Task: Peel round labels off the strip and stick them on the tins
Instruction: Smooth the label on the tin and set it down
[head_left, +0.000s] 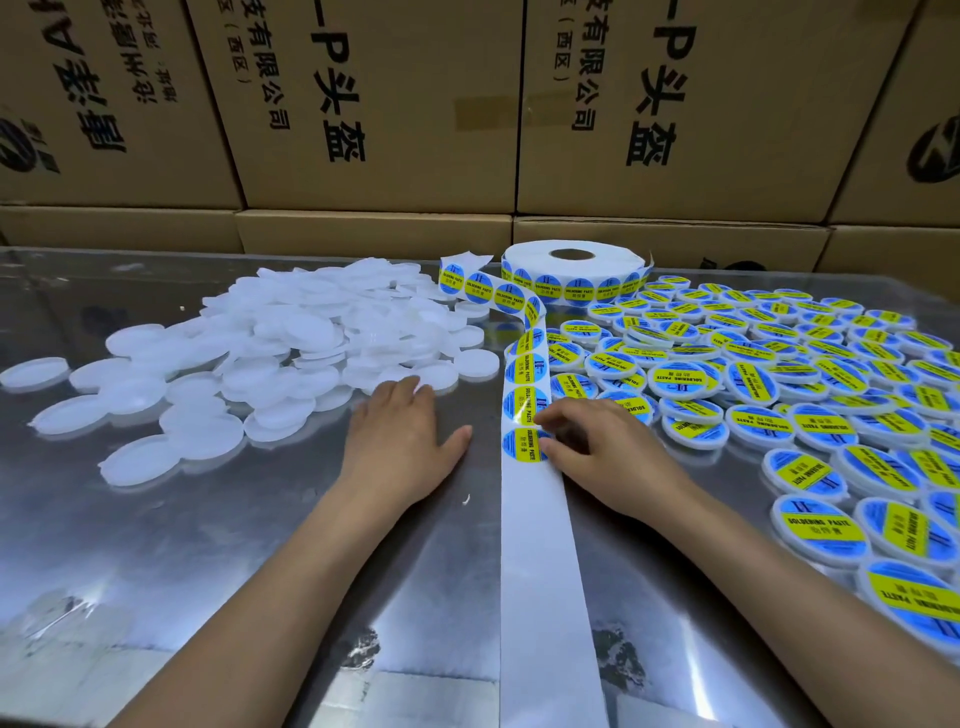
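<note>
A white backing strip (535, 545) runs down the middle of the steel table from a label roll (571, 270) at the back. Round blue-and-yellow labels sit on its upper part. My right hand (608, 457) lies at the strip's right edge, and its fingertips pinch the edge of the lowest label (522, 444). My left hand (405, 441) rests flat on the table left of the strip, fingers reaching a plain white tin (431, 376). A heap of plain white tins (291, 343) spreads at the left. Labelled tins (779, 389) cover the right side.
Stacked cardboard boxes (374, 104) with black print wall off the back of the table. The shiny metal tabletop (208, 545) shows bare in front of my left forearm. The stripped end of the backing strip hangs over the near edge.
</note>
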